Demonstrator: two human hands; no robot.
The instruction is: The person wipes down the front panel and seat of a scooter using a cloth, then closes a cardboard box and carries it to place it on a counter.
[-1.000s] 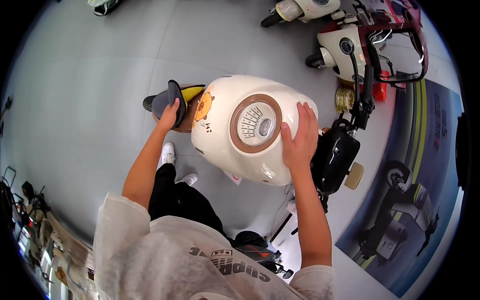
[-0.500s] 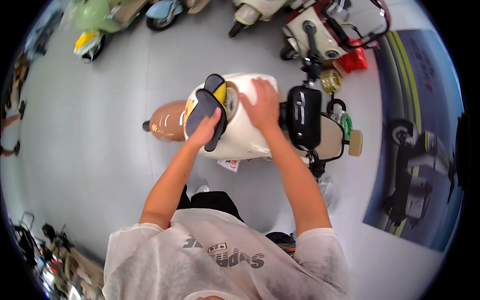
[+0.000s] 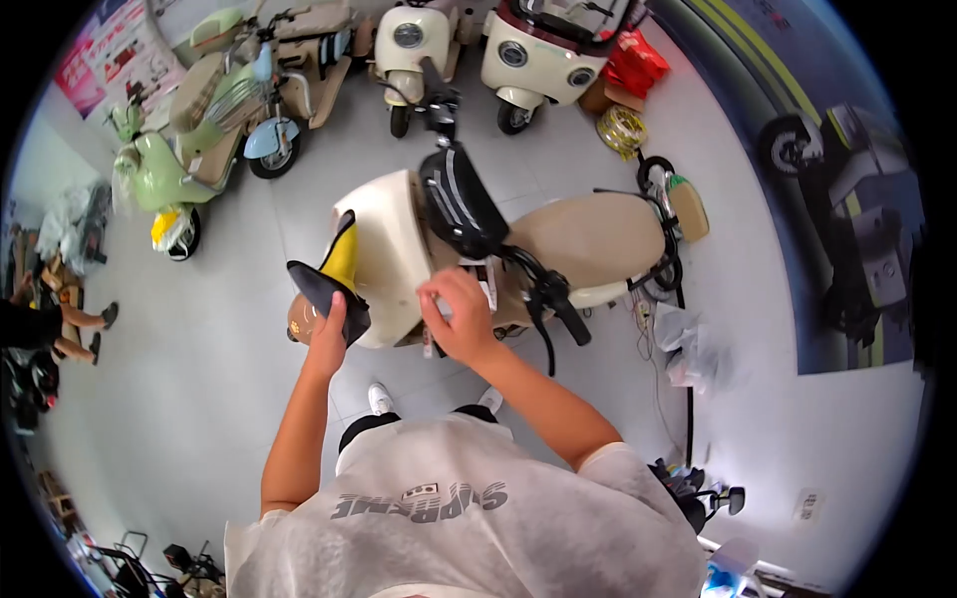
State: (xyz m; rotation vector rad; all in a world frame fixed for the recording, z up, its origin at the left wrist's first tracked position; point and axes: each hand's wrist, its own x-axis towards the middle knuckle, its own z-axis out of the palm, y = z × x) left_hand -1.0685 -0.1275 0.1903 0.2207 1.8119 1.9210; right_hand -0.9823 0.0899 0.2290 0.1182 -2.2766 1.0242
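My left hand (image 3: 327, 337) grips a folded dark grey and yellow pad-like piece (image 3: 342, 261), held over the front of a cream electric scooter (image 3: 384, 224). The thumb lies on its grey side. The piece covers part of the scooter's front and the brown front fender (image 3: 299, 317). My right hand (image 3: 459, 311) is closed, fingertips drawn together, near the rear edge of the cream front panel. Whatever those fingers may hold is too small to make out. The black handlebar bag (image 3: 464, 199) sits just beyond my right hand, and the brake-lever grip (image 3: 566, 317) is to its right.
Several parked scooters, including a green one (image 3: 159, 169) and a cream one (image 3: 409, 45), line the far side. A roll of yellow tape (image 3: 621, 130) lies near a red bag (image 3: 635, 65). Plastic wrap (image 3: 693, 349) lies at right. Another person's legs (image 3: 82, 329) show at far left.
My right hand has left the top of the cream panel and moved back, its fingers now closed. My left hand still holds the grey and yellow piece, now turned more edge-on. The view has shifted.
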